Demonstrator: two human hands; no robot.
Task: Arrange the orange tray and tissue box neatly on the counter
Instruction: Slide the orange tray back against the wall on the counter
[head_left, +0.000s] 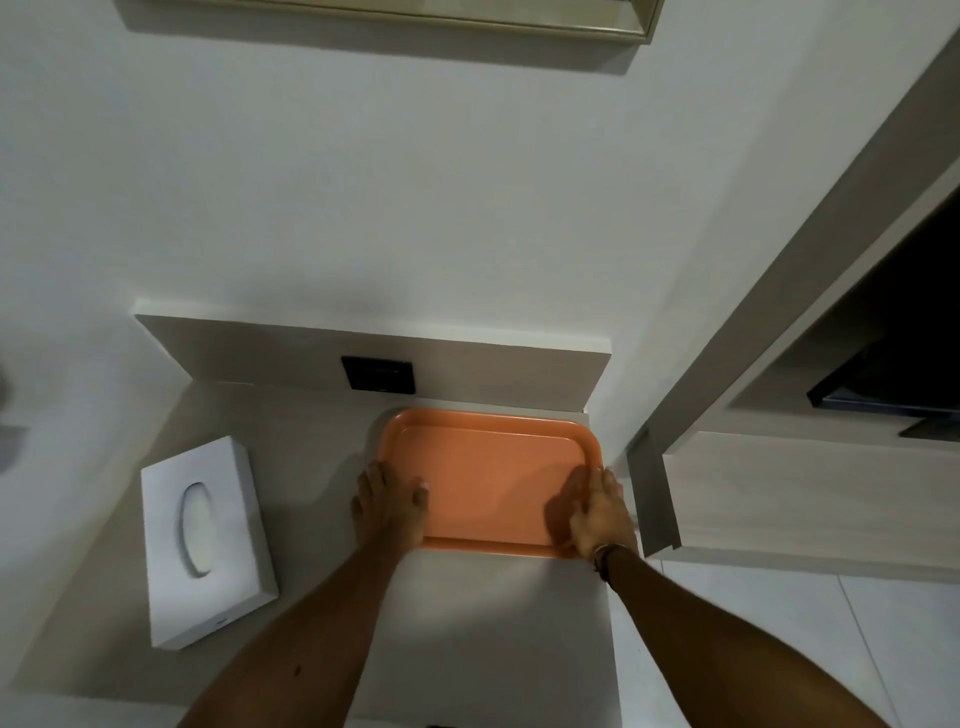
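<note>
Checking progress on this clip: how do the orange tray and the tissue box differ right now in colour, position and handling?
The orange tray is orange and open-topped; the tissue box is white and closed but for an oval slot. The tray sits at the back right corner by the wall; the box lies further left, skewed. The left hand and right hand grip the tray's edges; nothing touches the box. Both lie flat on the counter.
</note>
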